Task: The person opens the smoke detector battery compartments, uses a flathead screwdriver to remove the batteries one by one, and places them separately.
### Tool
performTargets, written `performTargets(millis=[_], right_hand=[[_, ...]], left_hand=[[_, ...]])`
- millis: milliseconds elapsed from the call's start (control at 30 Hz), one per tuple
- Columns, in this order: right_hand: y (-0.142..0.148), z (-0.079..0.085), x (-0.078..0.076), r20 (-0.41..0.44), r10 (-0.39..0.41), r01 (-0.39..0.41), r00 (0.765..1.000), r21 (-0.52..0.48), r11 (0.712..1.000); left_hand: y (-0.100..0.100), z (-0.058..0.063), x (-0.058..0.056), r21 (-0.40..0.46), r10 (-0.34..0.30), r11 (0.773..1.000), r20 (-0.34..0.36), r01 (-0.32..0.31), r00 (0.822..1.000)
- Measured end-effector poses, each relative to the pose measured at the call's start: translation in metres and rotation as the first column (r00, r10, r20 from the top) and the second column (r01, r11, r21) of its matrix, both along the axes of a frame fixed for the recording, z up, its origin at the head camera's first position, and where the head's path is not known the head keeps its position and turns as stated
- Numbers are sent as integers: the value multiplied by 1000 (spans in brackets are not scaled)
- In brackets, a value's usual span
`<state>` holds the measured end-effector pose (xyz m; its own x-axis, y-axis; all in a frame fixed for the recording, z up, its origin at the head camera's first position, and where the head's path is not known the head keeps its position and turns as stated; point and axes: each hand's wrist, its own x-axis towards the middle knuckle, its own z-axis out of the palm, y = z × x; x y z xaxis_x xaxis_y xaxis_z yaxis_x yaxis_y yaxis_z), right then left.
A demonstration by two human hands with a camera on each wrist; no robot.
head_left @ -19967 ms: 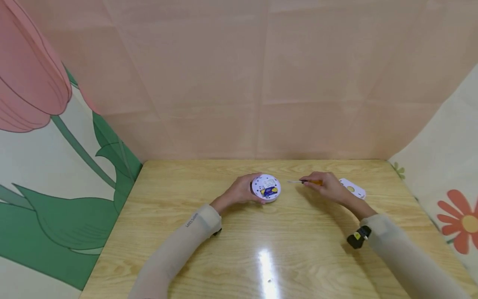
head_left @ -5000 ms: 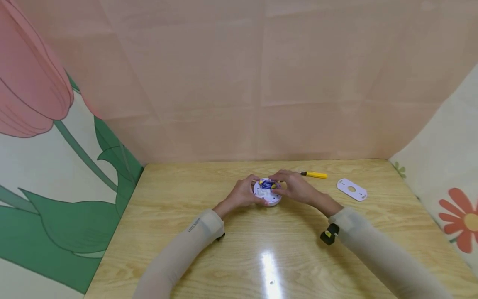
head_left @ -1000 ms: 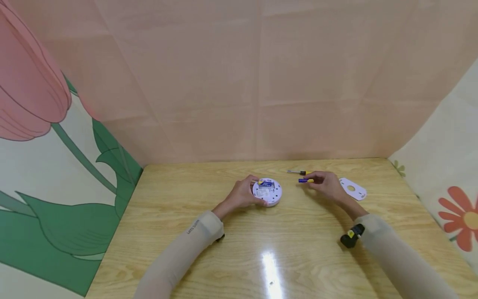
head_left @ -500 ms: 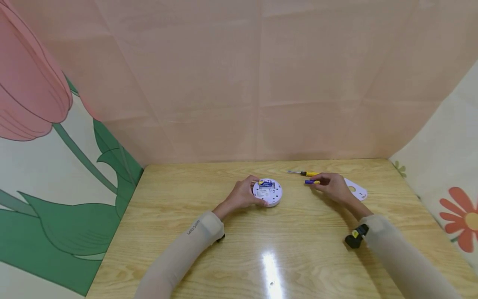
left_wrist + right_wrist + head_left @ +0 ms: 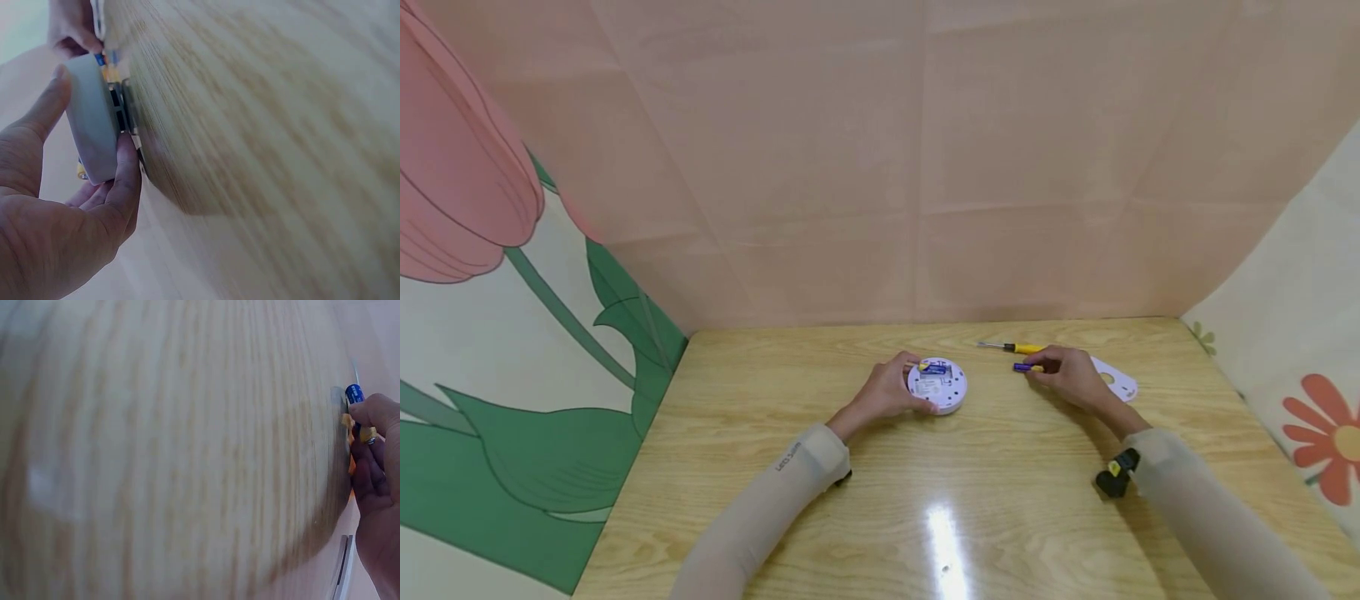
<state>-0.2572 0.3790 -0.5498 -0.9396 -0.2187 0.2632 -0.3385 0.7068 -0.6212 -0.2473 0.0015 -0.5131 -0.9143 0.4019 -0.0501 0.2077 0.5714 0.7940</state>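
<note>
My left hand (image 5: 889, 387) grips a round white device (image 5: 952, 393) by its side, thumb and fingers around the rim, as the left wrist view also shows. The device's face has small dark holes, a label and an open battery slot. A blue and yellow battery (image 5: 934, 370) lies at the slot's upper edge, the rest of the slot bare. To the right, my right hand (image 5: 1071, 377) pinches another blue and yellow battery (image 5: 354, 394) between thumb and fingers, low over the table just in front of a screwdriver (image 5: 1027, 349).
The screwdriver has a yellow handle and points left near the table's back. A flat white plate (image 5: 1122, 383) with a round hole lies beyond the right hand, partly covered by it. Behind the wooden table (image 5: 880, 492) hangs a pinkish cloth (image 5: 820, 208).
The right hand held the screwdriver 20 seconds ago, then worked at the device with the screwdriver laid down. It has since drawn a battery away to the right and lowered it slightly.
</note>
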Motion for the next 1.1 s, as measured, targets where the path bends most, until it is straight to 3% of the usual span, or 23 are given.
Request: performTargets(millis=[200,833,1100], right_hand=[[-1,3,1,-71,22,-17,997,66,998],[-1,5,1,-38,15,-12,999,82,997],[0,6,-2,-90,13,-6,996,81,997]], left_hand=[[0,-1,0,9,-8,1000,-3,8,1000],[1,1,-1,7,-4,1000,-3,4,1000],[1,1,-1,7,-2,1000,0,2,1000]])
